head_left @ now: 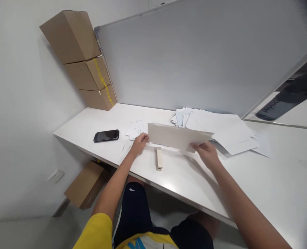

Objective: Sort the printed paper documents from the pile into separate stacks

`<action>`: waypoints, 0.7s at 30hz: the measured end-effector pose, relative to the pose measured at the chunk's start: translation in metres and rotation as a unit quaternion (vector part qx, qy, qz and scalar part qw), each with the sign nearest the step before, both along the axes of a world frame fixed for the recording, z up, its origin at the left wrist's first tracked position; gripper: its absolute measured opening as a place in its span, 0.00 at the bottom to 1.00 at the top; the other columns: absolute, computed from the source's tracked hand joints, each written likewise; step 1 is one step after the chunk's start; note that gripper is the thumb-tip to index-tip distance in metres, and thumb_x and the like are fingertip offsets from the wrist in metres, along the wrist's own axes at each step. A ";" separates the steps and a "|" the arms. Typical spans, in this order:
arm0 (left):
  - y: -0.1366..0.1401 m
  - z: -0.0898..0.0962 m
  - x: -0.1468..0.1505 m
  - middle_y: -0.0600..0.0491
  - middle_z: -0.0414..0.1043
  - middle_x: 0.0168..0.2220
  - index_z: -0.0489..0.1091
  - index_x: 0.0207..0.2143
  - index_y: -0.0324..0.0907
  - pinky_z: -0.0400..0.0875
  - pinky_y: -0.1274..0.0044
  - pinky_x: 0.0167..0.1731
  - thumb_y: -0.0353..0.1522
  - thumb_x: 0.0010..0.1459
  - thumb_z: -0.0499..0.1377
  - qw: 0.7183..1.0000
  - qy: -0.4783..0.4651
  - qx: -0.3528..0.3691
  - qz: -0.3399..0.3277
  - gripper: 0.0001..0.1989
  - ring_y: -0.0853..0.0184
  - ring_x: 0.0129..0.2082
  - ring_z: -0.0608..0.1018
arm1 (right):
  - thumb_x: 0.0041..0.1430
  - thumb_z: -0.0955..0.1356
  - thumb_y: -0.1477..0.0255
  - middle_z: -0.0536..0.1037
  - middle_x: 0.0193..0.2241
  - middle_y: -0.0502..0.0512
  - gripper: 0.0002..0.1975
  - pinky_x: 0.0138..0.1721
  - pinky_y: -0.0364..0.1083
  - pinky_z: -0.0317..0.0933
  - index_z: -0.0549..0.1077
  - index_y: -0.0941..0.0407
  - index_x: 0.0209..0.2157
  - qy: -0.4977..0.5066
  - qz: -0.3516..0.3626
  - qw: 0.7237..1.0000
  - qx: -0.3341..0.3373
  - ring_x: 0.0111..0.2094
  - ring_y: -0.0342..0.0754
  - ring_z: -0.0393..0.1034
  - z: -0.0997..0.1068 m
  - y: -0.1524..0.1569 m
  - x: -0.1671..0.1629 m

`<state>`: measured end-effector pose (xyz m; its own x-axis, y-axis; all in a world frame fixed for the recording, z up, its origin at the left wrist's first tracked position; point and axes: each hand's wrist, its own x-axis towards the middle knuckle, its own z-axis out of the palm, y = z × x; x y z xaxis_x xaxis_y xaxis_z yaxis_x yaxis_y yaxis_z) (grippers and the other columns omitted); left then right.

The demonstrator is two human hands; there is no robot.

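Pinching the left end of a pale paper sheet (172,136), the left hand (141,142) is nearly closed, its fingers curled beside small slips (136,129). The sheet spans the gap between both hands—broad face toward the person, long axis running left to right, its right end slightly nearer. Below it on the desk (132,114), a cream stapler (159,159) points lengthwise toward the person. The right hand (205,153) grips the sheet's right end—thumb on the near face—near loose papers (220,129).
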<state>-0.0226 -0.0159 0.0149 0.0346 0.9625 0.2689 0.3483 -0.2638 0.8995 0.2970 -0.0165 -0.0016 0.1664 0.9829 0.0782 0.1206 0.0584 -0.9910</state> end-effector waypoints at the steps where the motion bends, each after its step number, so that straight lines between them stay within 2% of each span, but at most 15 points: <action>1: -0.001 0.002 -0.001 0.53 0.74 0.30 0.68 0.34 0.42 0.70 0.72 0.42 0.42 0.63 0.52 1.000 -0.014 0.012 0.004 0.13 0.65 0.35 0.76 | 0.45 0.73 0.54 0.80 0.31 0.58 0.20 0.39 0.54 0.67 0.75 0.55 0.32 0.025 -0.016 0.999 0.018 0.37 0.57 0.74 0.006 -0.006 0.004; 3: -0.003 0.003 -0.002 0.52 0.74 0.30 0.67 0.34 0.42 0.70 0.72 0.40 0.43 0.65 0.48 0.999 -0.035 0.027 0.021 0.16 0.66 0.33 0.76 | 0.44 0.73 0.54 0.80 0.29 0.58 0.19 0.39 0.55 0.68 0.77 0.53 0.33 0.063 0.002 0.998 0.018 0.37 0.58 0.74 0.021 -0.030 0.008; 4: -0.002 0.002 -0.003 0.51 0.74 0.30 0.67 0.34 0.42 0.70 0.73 0.40 0.43 0.66 0.47 0.998 -0.040 0.029 0.030 0.17 0.66 0.33 0.76 | 0.43 0.73 0.55 0.80 0.28 0.59 0.19 0.38 0.55 0.68 0.77 0.53 0.34 0.065 0.034 0.997 -0.005 0.36 0.59 0.74 0.026 -0.048 0.007; 6: 0.000 -0.001 -0.003 0.51 0.74 0.29 0.67 0.33 0.42 0.70 0.73 0.39 0.43 0.66 0.46 0.998 -0.040 0.029 0.038 0.18 0.66 0.32 0.76 | 0.41 0.74 0.56 0.80 0.27 0.59 0.19 0.34 0.54 0.69 0.78 0.53 0.33 0.031 0.120 0.988 -0.095 0.33 0.60 0.75 0.031 -0.091 0.001; 8: 0.005 -0.006 -0.002 0.52 0.74 0.29 0.68 0.33 0.42 0.70 0.73 0.39 0.43 0.66 0.47 0.999 -0.030 0.028 0.033 0.17 0.66 0.31 0.76 | 0.43 0.73 0.57 0.81 0.31 0.59 0.20 0.33 0.54 0.69 0.79 0.56 0.35 -0.005 0.215 0.959 -0.185 0.33 0.61 0.75 0.024 -0.132 -0.006; 9: 0.007 -0.009 -0.001 0.52 0.74 0.28 0.69 0.33 0.42 0.70 0.73 0.39 0.42 0.66 0.48 0.999 -0.022 0.027 0.029 0.17 0.66 0.31 0.76 | 0.47 0.72 0.57 0.82 0.34 0.59 0.20 0.35 0.53 0.69 0.78 0.56 0.38 -0.016 0.235 0.949 -0.208 0.35 0.60 0.75 0.017 -0.147 -0.008; 11: 0.011 -0.013 0.001 0.53 0.75 0.29 0.70 0.35 0.42 0.70 0.73 0.41 0.42 0.66 0.49 1.000 0.002 0.023 0.021 0.16 0.66 0.32 0.77 | 0.51 0.69 0.59 0.82 0.37 0.58 0.20 0.38 0.52 0.68 0.78 0.57 0.41 -0.059 0.224 0.947 -0.224 0.37 0.60 0.76 0.002 -0.166 -0.006; 15: 0.003 -0.014 0.004 0.53 0.77 0.33 0.72 0.39 0.44 0.70 0.71 0.46 0.40 0.67 0.48 0.997 0.075 0.026 -0.006 0.16 0.64 0.38 0.78 | 0.50 0.69 0.61 0.82 0.34 0.56 0.18 0.38 0.51 0.68 0.78 0.58 0.38 -0.130 0.183 0.938 -0.263 0.37 0.61 0.76 -0.014 -0.164 0.005; 18: -0.021 -0.011 0.009 0.49 0.78 0.40 0.72 0.42 0.43 0.68 0.68 0.52 0.40 0.69 0.45 0.991 0.107 0.066 -0.055 0.18 0.62 0.45 0.77 | 0.47 0.70 0.61 0.82 0.34 0.58 0.19 0.38 0.50 0.68 0.78 0.58 0.39 -0.083 0.201 0.927 -0.305 0.38 0.61 0.76 -0.007 -0.151 0.006; 21: -0.048 -0.007 0.018 0.48 0.75 0.51 0.72 0.48 0.44 0.63 0.67 0.59 0.41 0.70 0.43 0.976 0.133 0.093 -0.146 0.20 0.62 0.56 0.72 | 0.46 0.71 0.61 0.82 0.35 0.59 0.23 0.37 0.50 0.69 0.76 0.58 0.43 -0.041 0.219 0.918 -0.328 0.38 0.61 0.76 0.005 -0.147 0.002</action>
